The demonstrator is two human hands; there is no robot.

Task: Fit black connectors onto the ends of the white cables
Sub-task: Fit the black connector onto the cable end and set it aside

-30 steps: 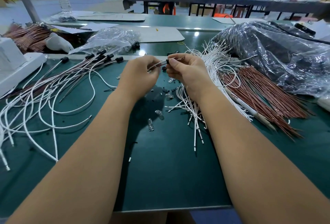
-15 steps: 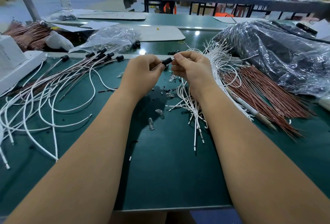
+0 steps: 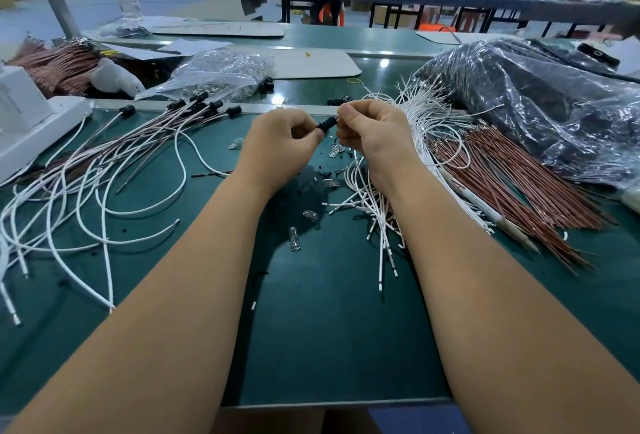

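Both hands meet above the middle of the green table (image 3: 339,336). A small black connector (image 3: 327,124) sits between them: my left hand (image 3: 282,146) pinches its near end and my right hand (image 3: 374,132) pinches its far end. The cable inside the grips is hidden by my fingers. A loose bundle of white cables (image 3: 377,212) lies under my right wrist. To the left, white cables (image 3: 104,191) fitted with black connectors (image 3: 207,104) fan across the table.
Small clear glass bulbs (image 3: 294,243) and black bits lie scattered below my hands. Red-brown wires (image 3: 512,187) and a dark plastic bag (image 3: 540,111) fill the right side. A clear bag of parts (image 3: 221,77) and a white device (image 3: 31,122) stand at the left.
A thin cable end showed between my fingertips; now a black connector sits between them. Both hands stay close together at the same spot.
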